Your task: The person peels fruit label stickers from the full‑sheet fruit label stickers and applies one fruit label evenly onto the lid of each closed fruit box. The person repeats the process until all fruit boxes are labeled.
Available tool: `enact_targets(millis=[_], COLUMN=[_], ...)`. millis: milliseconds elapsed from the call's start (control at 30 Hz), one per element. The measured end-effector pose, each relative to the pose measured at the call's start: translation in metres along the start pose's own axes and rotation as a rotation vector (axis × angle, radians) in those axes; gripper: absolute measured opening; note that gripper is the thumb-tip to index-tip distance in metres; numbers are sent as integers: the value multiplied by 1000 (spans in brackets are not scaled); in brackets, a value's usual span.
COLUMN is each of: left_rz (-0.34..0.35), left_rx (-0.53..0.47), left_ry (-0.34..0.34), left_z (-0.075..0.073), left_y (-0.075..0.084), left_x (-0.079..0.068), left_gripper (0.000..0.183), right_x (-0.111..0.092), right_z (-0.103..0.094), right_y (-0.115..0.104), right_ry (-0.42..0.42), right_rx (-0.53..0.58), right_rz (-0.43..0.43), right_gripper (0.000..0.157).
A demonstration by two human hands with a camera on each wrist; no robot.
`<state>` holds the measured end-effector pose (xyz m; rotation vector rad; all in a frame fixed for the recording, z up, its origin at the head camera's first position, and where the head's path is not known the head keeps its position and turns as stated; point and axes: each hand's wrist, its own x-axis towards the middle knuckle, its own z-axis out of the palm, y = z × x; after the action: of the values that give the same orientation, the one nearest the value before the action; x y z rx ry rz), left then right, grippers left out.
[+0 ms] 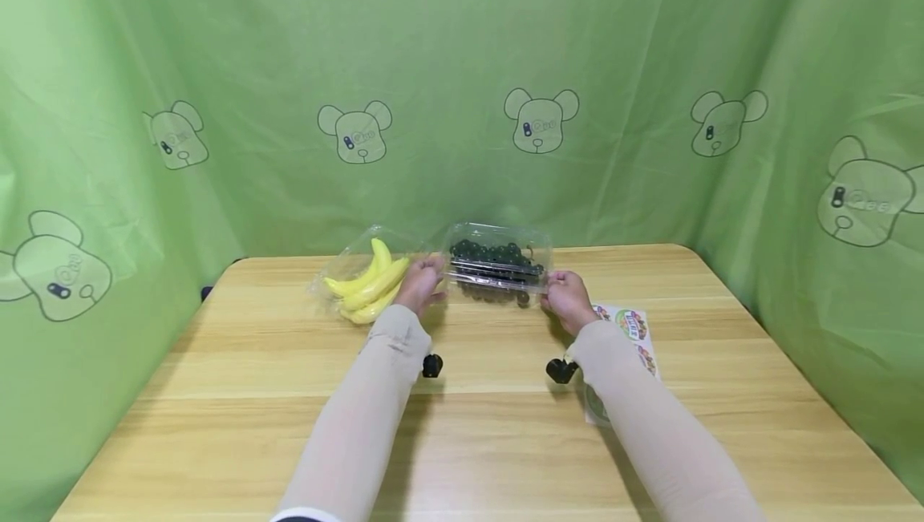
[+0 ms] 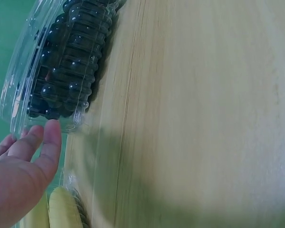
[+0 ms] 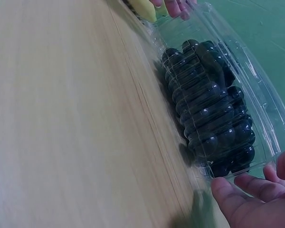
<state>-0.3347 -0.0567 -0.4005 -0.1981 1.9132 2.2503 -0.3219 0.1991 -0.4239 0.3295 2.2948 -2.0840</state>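
Observation:
A clear plastic clamshell container of dark grapes sits at the back middle of the table, between both hands. My left hand holds its left end, and the fingertips meet the end wall in the left wrist view. At the right end, my right hand grips the container with thumb and fingers against the lower corner and side. Yellow bananas in a clear bag lie just left of my left hand, which partly overlaps them.
A sheet of round fruit stickers lies under my right forearm, partly hidden by the sleeve. The wooden table ends at a green curtain with bear drawings, which encloses the back and sides.

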Motion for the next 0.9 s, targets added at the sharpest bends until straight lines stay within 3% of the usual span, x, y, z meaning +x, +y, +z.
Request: enact_targets(millis=[400, 900], left_rz=[2, 3], left_rx=[7, -8], left_ry=[-5, -9], left_z=[-4, -2], left_y=[0, 4], left_x=[0, -4], left_gripper=[48, 44], right_x=[-2, -2], right_z=[-1, -4], right_y=[-1, -1], right_ry=[-5, 1], right_rx=[-29, -13], right_rz=[-14, -30], right_gripper=[41, 41])
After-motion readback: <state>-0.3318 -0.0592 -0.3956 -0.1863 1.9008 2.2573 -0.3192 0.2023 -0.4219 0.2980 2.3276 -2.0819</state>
